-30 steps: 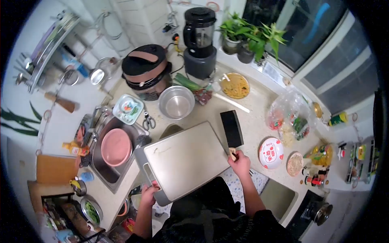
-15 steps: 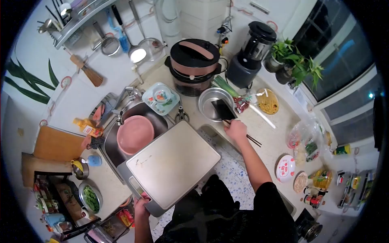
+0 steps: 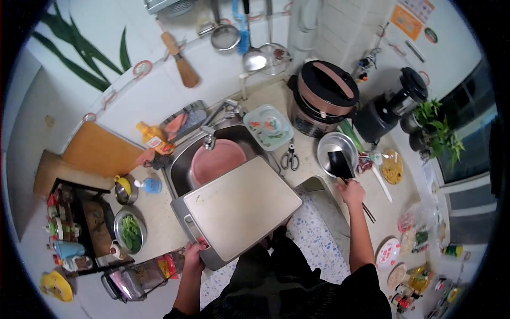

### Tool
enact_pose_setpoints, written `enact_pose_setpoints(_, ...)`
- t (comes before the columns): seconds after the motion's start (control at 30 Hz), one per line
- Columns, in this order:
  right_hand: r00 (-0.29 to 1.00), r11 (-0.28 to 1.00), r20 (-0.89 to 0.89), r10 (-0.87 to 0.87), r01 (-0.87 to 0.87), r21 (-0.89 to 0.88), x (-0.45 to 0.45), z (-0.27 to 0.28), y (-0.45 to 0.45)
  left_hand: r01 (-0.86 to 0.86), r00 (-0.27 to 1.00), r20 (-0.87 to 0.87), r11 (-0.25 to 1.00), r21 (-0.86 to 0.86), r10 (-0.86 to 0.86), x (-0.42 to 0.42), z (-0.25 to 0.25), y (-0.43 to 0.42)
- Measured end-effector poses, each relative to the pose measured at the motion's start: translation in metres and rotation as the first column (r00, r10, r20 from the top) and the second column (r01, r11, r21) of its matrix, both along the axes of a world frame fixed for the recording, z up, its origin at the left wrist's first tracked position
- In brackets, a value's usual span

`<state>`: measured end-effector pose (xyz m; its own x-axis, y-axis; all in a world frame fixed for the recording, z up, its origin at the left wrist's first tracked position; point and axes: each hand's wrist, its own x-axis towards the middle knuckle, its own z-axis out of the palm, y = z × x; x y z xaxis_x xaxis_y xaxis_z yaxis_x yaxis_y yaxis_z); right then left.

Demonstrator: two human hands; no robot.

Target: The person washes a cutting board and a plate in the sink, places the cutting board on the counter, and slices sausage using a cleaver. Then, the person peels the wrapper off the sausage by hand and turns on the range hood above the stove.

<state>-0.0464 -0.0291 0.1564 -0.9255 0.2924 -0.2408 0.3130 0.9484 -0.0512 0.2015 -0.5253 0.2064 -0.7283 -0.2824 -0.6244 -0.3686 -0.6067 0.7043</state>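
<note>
My left hand (image 3: pixel 195 254) grips the handle end of a large white cutting board (image 3: pixel 241 204) with a grey edge, held flat in front of my body. The board overlaps the near side of the sink (image 3: pixel 178 173), where a pink basin (image 3: pixel 218 159) sits. My right hand (image 3: pixel 351 192) is closed round the handle of a cleaver with a dark blade (image 3: pixel 340 164). That blade is over a round metal pot (image 3: pixel 345 143) on the counter. Chopsticks (image 3: pixel 368 212) lie just beside my right hand.
Scissors (image 3: pixel 290 158) and a patterned tray (image 3: pixel 268 127) lie between sink and pot. Behind stand a cooker (image 3: pixel 325 95) and a blender (image 3: pixel 390 103). Greens fill a bowl (image 3: pixel 130 232) at left; a plate (image 3: pixel 388 253) is at right.
The view has turned left. My right hand has carried the cleaver from the counter's right part to the metal pot. The board, still in my left hand, has moved toward the sink.
</note>
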Motion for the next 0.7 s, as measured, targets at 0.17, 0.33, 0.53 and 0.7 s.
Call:
enact_pose_setpoints(0.17, 0.861, 0.968, -0.478, 0.171, -0.238, -0.082, 0.001, 0.013, -0.031, -0.14, 0.99, 0.02, 0.987, -0.079, 0.142, -0.001, -0.006, -0.005)
enact_pose_setpoints(0.33, 0.893, 0.492, -0.372, 0.253, -0.45, -0.745, -0.029, -0.011, -0.117, -0.167, 0.982, 0.056, 0.97, -0.177, 0.179, -0.021, -0.009, -0.039)
enact_pose_setpoints(0.53, 0.893, 0.424, -0.149, 0.425, -0.342, -0.839, -0.117, -0.029, -0.291, -0.138, 0.987, 0.061, 0.979, -0.147, 0.148, -0.068, 0.008, -0.093)
enact_pose_setpoints(0.7, 0.93, 0.649, -0.111, 0.35, -0.326, -0.688, -0.215, -0.099, -0.403, -0.049, 0.991, 0.122, 0.993, -0.11, 0.062, -0.098, 0.001, -0.147)
